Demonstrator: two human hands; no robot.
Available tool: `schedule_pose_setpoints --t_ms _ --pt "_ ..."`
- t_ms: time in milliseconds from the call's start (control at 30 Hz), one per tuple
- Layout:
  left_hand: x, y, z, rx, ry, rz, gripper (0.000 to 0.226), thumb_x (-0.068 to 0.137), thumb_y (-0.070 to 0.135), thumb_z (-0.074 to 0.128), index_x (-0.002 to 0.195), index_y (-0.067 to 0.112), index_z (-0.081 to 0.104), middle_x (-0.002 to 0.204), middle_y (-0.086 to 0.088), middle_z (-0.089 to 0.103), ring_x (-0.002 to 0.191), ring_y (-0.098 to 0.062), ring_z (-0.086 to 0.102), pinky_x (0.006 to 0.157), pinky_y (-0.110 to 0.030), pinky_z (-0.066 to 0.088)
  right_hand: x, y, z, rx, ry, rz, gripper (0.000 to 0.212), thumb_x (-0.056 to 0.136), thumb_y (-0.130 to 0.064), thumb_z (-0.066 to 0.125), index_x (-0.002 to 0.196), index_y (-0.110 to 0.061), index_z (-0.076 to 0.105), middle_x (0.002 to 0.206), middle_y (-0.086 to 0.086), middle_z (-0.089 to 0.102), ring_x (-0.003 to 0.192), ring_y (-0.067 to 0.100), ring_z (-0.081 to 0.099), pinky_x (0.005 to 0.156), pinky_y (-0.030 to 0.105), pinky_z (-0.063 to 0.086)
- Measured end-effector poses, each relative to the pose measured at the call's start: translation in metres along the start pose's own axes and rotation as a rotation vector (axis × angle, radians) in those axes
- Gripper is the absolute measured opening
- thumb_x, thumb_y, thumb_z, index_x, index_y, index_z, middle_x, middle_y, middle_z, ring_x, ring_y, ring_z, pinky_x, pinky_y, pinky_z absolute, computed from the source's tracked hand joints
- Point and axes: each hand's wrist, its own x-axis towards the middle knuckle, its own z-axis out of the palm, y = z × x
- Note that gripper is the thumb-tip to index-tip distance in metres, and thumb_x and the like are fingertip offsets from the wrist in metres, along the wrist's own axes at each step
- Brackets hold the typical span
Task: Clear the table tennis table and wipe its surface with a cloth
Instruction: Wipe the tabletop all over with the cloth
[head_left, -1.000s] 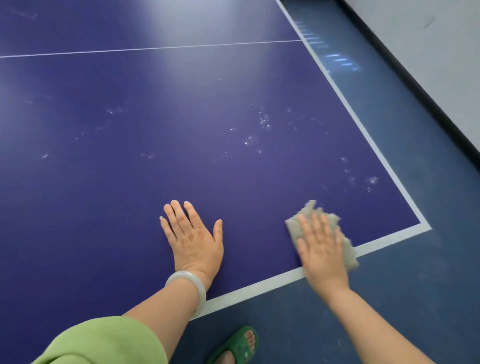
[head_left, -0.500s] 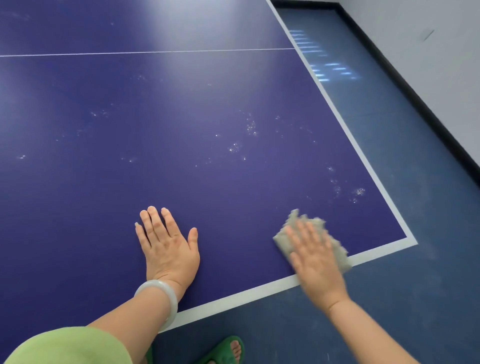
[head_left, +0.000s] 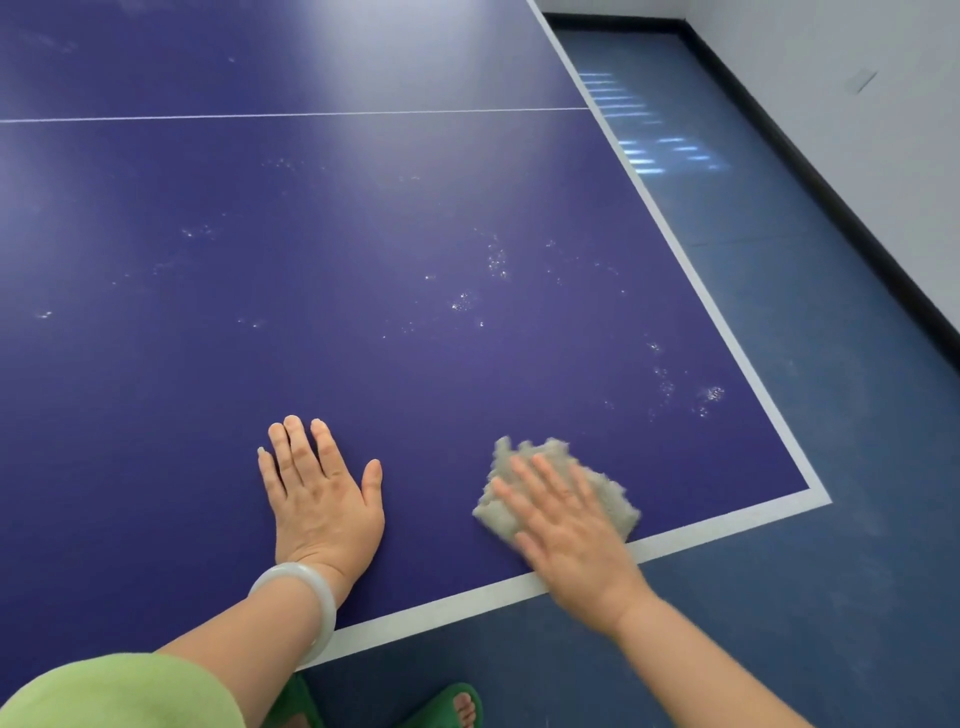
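Here, your right fingers (head_left: 545, 480) lie straight and slightly spread, pressed flat on top of the grey cloth (head_left: 613, 496); nothing is curled round it or pinched. The right hand (head_left: 571, 535) looks a little blurred, and its heel sits over the white border line (head_left: 457, 595) at the near edge of the table tennis table (head_left: 363, 249). The cloth lies flat on the blue surface under your palm, just inside that near border and not far from the table's near right corner (its fuzzy edges stick out beyond your fingertips and to both sides).

Your left fingers (head_left: 298, 449) are also straight, held close together with the thumb out to the side. The left hand (head_left: 322, 506) rests palm down on the bare tabletop, holding nothing, beside the cloth but apart from it. A pale bangle (head_left: 311, 597) circles that wrist, and a light green sleeve (head_left: 119, 693) covers the upper arm.

Further out on the surface, small white specks (head_left: 462, 304) are scattered ahead of both hands, with another cluster nearer the right border. A thin white line (head_left: 311, 114) crosses the table farther away. Beyond the table's edge is a blue floor (head_left: 831, 467), where a green sandal (head_left: 454, 704) shows below your arms. A dark skirting (head_left: 831, 200) meets a pale wall (head_left: 831, 78) on the right.
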Motion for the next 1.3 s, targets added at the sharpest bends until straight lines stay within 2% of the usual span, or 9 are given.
schedule_pose_setpoints --t_ms 167,233,300,433,567,767,933,1100,1300 --pt "0.001 -0.001 0.001 0.026 -0.008 0.0 0.078 0.097 0.051 0.027 0.154 0.001 0.009 0.161 -0.023 0.002 0.15 -0.035 -0.009 0.121 -0.049 -0.005 -0.006 0.083 -0.008 0.12 0.012 0.857 0.055 0.106 -0.032 0.026 0.158 -0.023 0.011 0.166 0.004 0.008 0.153 0.022 0.001 0.122 0.051 0.005" --pt "0.001 0.0 0.001 0.023 -0.011 -0.002 0.078 0.097 0.051 0.026 0.154 0.001 0.008 0.161 -0.023 0.001 0.15 -0.035 -0.01 0.121 -0.049 -0.005 0.006 0.062 -0.008 0.151 0.048 1.007 0.057 0.105 -0.032 0.027 0.158 -0.022 0.01 0.166 0.005 0.007 0.153 0.025 0.0 0.121 0.053 0.004" --pt "0.001 0.001 0.0 0.012 -0.008 0.001 0.078 0.097 0.051 0.026 0.154 0.001 0.009 0.161 -0.023 0.002 0.15 -0.036 -0.009 0.121 -0.05 -0.005 0.025 0.019 -0.005 0.118 0.066 0.918 0.056 0.105 -0.034 0.02 0.158 -0.021 0.009 0.166 0.007 0.006 0.153 0.027 0.001 0.122 0.053 0.004" --pt "0.001 0.0 -0.002 0.025 -0.029 0.011 0.078 0.097 0.051 0.028 0.154 0.0 0.012 0.161 -0.024 0.006 0.15 -0.037 -0.004 0.121 -0.052 -0.002 0.055 -0.068 0.001 0.068 -0.001 0.352 0.059 0.102 -0.038 0.02 0.158 -0.021 0.016 0.165 0.006 0.009 0.153 0.027 0.004 0.12 0.054 0.01" --pt "0.001 -0.001 -0.002 0.03 -0.045 0.009 0.078 0.097 0.051 0.026 0.153 -0.001 0.013 0.16 -0.025 0.007 0.15 -0.038 -0.004 0.121 -0.053 0.001 0.065 -0.04 -0.001 0.042 -0.046 0.007 0.055 0.104 -0.038 0.028 0.157 -0.026 0.021 0.165 0.0 0.012 0.153 0.021 0.005 0.12 0.052 0.01" --pt "0.001 -0.005 -0.003 -0.047 -0.034 0.026 0.081 0.092 0.051 0.017 0.148 -0.006 0.029 0.156 -0.03 0.021 0.148 -0.042 0.012 0.119 -0.057 0.014 0.065 0.049 -0.013 0.077 -0.088 0.59 0.066 0.095 -0.046 -0.002 0.157 -0.028 0.012 0.166 -0.001 0.007 0.153 0.02 0.0 0.123 0.048 0.003" --pt "0.001 -0.007 -0.008 -0.127 -0.031 0.023 0.08 0.092 0.052 0.026 0.146 -0.006 0.033 0.154 -0.03 0.024 0.148 -0.043 0.014 0.12 -0.056 0.011 0.066 0.051 -0.014 0.044 -0.115 0.619 0.067 0.094 -0.045 -0.006 0.158 -0.028 0.004 0.166 0.0 0.001 0.153 0.02 -0.004 0.124 0.047 0.001" --pt "0.001 0.037 -0.019 -0.351 -0.008 0.313 0.055 0.086 0.014 0.07 0.136 -0.002 0.052 0.146 -0.02 0.044 0.142 -0.038 0.033 0.114 -0.058 0.031 0.066 0.051 -0.014 0.056 -0.093 0.61 0.063 0.097 -0.043 0.002 0.158 -0.026 0.01 0.165 0.001 0.006 0.153 0.023 0.002 0.123 0.05 0.007" --pt "0.001 0.134 -0.006 -0.24 -0.14 0.333 0.061 0.104 0.033 0.032 0.156 0.008 0.014 0.163 -0.013 0.003 0.151 -0.028 -0.007 0.123 -0.04 -0.006 0.067 0.052 -0.012 0.046 -0.116 0.607 0.063 0.097 -0.042 0.004 0.158 -0.025 0.01 0.165 0.004 0.005 0.153 0.024 0.002 0.123 0.051 0.006"
